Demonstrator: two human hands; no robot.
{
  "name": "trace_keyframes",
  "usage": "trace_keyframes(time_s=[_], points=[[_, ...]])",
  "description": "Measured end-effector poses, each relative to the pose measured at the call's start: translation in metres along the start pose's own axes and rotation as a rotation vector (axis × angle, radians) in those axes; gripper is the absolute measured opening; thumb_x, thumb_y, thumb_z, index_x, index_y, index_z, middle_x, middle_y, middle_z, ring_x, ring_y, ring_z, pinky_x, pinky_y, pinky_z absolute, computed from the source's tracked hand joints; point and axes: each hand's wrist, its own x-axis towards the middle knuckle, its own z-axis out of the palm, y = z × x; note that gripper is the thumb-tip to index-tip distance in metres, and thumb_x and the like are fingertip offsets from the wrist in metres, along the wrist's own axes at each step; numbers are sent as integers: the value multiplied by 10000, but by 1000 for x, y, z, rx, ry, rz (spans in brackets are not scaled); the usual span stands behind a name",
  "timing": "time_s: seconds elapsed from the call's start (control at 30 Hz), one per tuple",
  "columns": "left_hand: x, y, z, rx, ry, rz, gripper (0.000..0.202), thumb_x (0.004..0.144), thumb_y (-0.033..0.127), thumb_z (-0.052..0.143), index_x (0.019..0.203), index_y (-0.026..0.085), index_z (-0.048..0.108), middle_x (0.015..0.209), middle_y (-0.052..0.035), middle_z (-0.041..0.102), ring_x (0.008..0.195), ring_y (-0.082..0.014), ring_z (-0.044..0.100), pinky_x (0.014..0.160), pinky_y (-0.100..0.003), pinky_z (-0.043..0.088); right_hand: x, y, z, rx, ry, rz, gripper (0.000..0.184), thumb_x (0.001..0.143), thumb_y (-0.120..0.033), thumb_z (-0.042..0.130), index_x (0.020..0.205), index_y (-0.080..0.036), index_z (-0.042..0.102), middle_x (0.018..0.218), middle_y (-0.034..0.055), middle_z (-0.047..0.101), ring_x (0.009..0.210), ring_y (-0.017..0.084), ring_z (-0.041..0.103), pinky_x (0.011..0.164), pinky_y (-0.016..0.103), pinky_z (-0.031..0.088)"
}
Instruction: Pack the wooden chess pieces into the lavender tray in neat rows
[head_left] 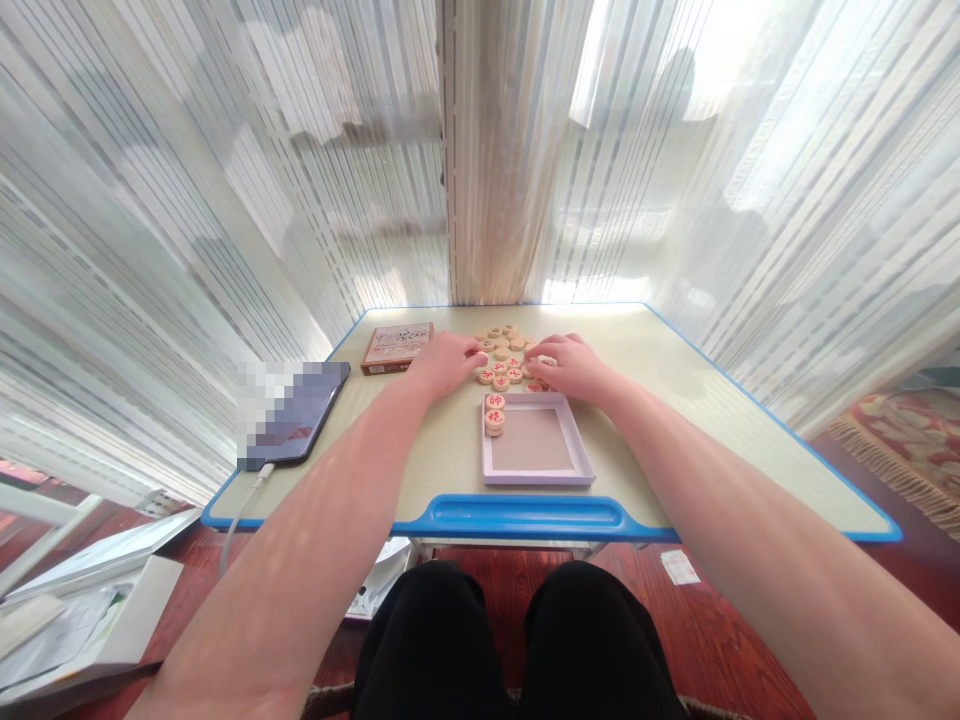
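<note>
Round wooden xiangqi pieces (501, 354) lie in a loose group near the middle of the table, several showing red characters. My left hand (444, 362) is at the group's left edge, fingers bent and thumb a little apart, next to the pieces. From the right, my right hand (566, 365) reaches over the group with its fingers spread, partly covering some pieces. Nearer to me lies a shallow white box tray (538, 478). In its far left corner are a piece marked 帥 (495, 401) and a small stack of pieces (494, 421).
A brown printed box (397, 346) lies at the left of the table (675, 430). Beside it is a dark tablet (319, 410) with a white cable (238, 510). Sheer curtains (487, 150) hang behind the table. An open white box (90, 620) sits at the lower left.
</note>
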Motion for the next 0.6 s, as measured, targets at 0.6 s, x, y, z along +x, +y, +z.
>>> trace_keyframes(time_s=[0.6], points=[[5,-7,12,187,20,39,445,862,134,363,1216,193,626,1239,-60,610,1079,-267,478,977,-399,392,2,-1,-1,161,64,225,256,747,-232,586,971,-180,699,938,46,716,790,175,632,737,277,470]])
